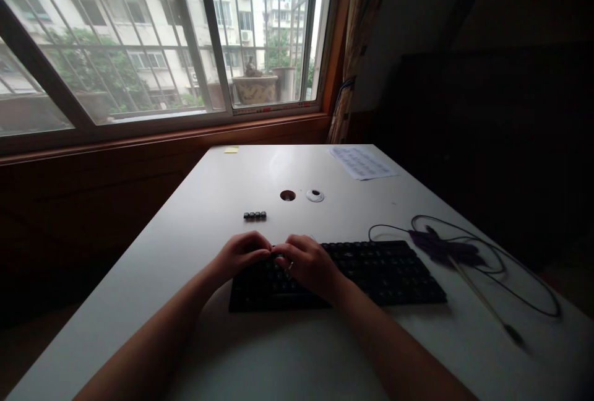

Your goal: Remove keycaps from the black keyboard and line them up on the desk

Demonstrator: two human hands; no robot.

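A black keyboard [385, 271] lies across the near part of the white table. Over its upper left part, my left hand [244, 252] is closed, thumb and fingers pinched together. My right hand [306, 262] meets it there, also closed, with its fingertips against those of the left. A small shiny bit shows by the right fingers; whether it is a ring or a wire tool I cannot tell. Whatever sits between the fingertips is hidden. Beyond the left hand, several black keycaps [255, 216] stand in a short row on the table.
Right of the keyboard lie a looped black cable [524, 289], a dark purple cloth [445, 249] and a thin brush-like stick [482, 299]. Farther back are a round table hole [288, 195], a white ring cover [315, 195], printed sheets [364, 163] and a yellow note [231, 150].
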